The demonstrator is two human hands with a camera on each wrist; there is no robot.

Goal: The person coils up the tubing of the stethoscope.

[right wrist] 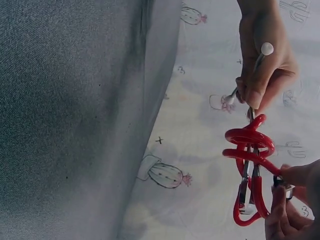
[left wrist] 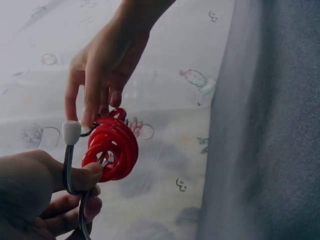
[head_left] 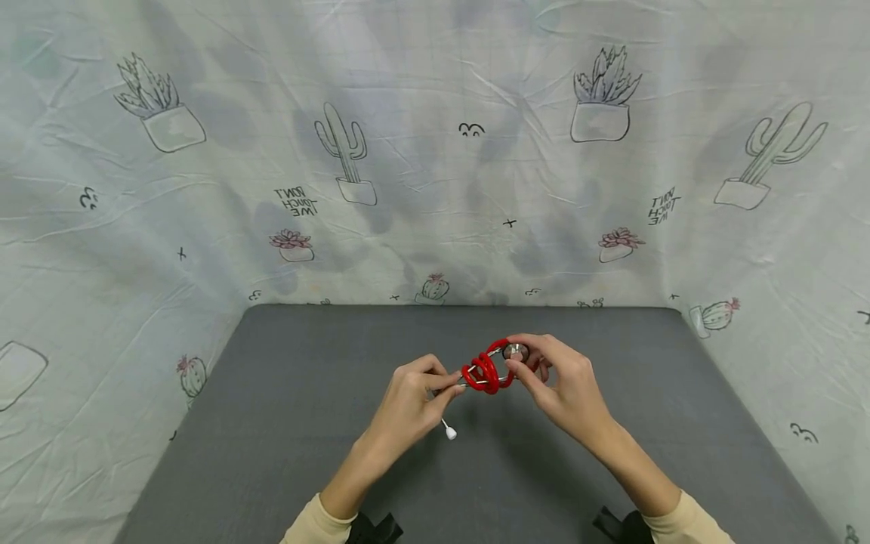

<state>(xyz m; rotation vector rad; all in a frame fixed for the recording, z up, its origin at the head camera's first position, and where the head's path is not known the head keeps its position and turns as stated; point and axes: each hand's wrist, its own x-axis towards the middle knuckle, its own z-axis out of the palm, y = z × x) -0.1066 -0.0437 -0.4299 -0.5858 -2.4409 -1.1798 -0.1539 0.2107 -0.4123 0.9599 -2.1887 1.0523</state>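
Observation:
A stethoscope (head_left: 485, 374) with red tubing is held up between both hands, its tube wound in loops around the metal ear tubes. My left hand (head_left: 418, 397) pinches the metal ear tubes between thumb and fingers. One white ear tip (head_left: 451, 433) hangs below that hand; in the left wrist view a white ear tip (left wrist: 71, 132) stands above the thumb. The thumb and fingers of my right hand (head_left: 567, 381) pinch the round metal chest piece (head_left: 516, 353) at the other end. In the right wrist view the red loops (right wrist: 248, 142) lie between the two hands.
A grey table (head_left: 306, 355) spreads beneath the hands, with their shadows on it. White cloth (head_left: 435, 174) printed with potted cacti rises behind and on both sides. Black straps (head_left: 374, 529) show near the cream sleeves (head_left: 316, 523).

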